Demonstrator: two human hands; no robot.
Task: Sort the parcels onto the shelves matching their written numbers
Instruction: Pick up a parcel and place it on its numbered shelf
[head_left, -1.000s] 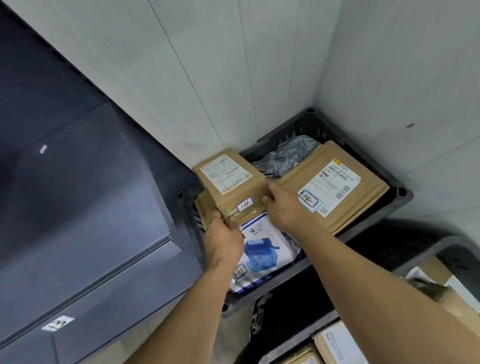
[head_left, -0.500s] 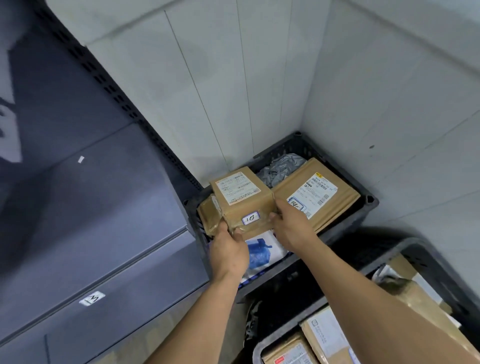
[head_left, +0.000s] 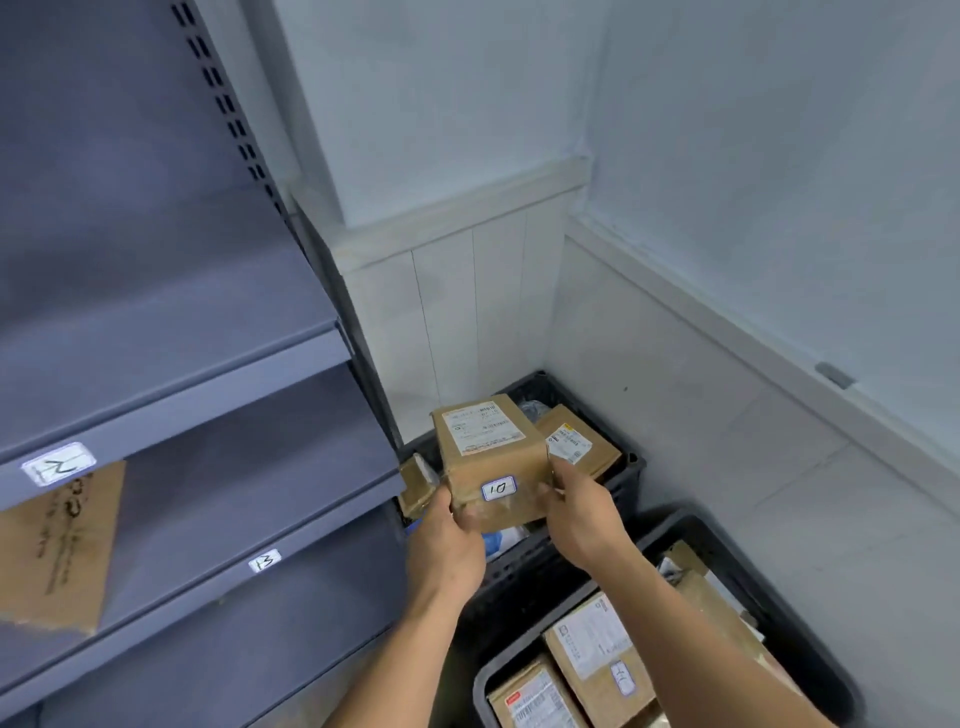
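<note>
The box marked 10 has risen out of the corner crate and hangs just above it, left hand and right hand with fingers clamped on its lower corners. The shelf tag left of the crate reads 13, so that is probably not its place.

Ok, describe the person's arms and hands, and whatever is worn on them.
The left hand and right hand are ungloved, with no ring, watch or wristband showing. The left forearm and right forearm are bare to the frame's edge; no sleeve is in view.
</note>
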